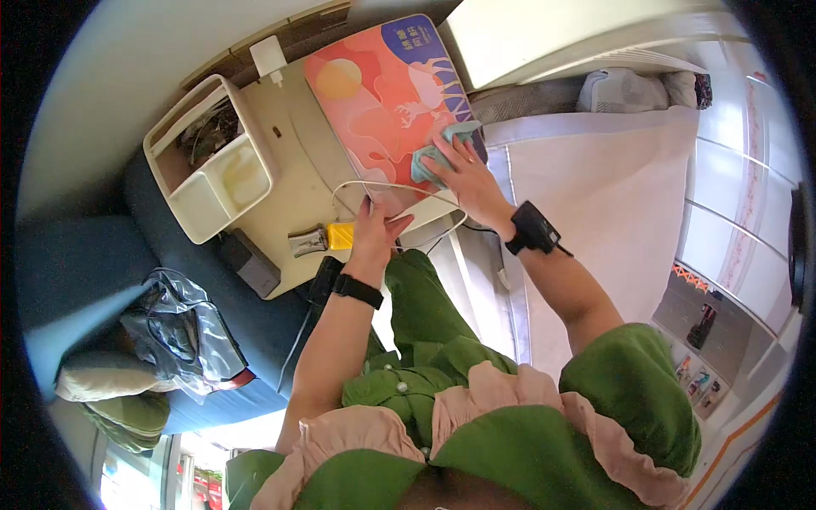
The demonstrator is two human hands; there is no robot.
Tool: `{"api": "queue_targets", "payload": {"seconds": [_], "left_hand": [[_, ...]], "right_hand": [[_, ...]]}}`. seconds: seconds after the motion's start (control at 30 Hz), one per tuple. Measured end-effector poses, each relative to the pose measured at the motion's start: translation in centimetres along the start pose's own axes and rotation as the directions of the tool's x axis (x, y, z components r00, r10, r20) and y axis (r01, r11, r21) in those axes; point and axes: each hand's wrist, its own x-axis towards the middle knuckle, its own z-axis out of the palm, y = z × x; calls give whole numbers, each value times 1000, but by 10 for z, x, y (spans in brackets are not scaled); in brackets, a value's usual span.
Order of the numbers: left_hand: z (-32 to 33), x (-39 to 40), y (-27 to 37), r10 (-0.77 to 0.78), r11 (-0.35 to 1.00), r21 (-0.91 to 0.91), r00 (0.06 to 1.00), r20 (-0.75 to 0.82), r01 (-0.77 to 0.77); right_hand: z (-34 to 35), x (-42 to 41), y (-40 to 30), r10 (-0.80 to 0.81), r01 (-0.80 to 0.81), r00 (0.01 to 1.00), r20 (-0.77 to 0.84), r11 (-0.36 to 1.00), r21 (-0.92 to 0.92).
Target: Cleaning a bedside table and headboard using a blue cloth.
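Observation:
A flat, printed box [376, 108] in coral, pink and dark blue, with a deer picture and some writing, lies on a beige table [299, 146]. My right hand [468, 175] presses a folded teal cloth [428, 164] onto the box's right side. At the near left corner of the box, my left hand [375, 239] has its fingers on the edge, thumb and forefinger apart. Just left of that hand are a yellow object [340, 236] and a small, shiny, clear-and-grey packet [307, 241]. A white cable [395, 185] loops across the box's near end, between my hands.
A white divided organizer [255, 191] stands at the table's left, near a dark grey box [252, 261]. A white charger [268, 58] is at the back edge. A blue sofa [83, 255] bears a clear plastic bag [185, 331]. On the right is a pale cloth-covered surface [593, 191].

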Motion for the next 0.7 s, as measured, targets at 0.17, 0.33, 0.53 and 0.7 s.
{"api": "queue_targets", "payload": {"seconds": [0.17, 0.33, 0.53, 0.7], "left_hand": [[7, -6, 3, -37, 967, 247, 990, -135, 70], [9, -6, -1, -49, 970, 229, 990, -132, 79], [0, -3, -6, 37, 966, 259, 992, -123, -4], [6, -3, -11, 130, 950, 306, 969, -210, -61]], "right_hand": [[-10, 104, 52, 19, -49, 942, -334, 995, -83], [19, 221, 44, 157, -193, 803, -575, 981, -2], [13, 174, -32, -171, 127, 924, -343, 981, -149], [13, 70, -32, -368, 378, 921, -129, 923, 72]]}}
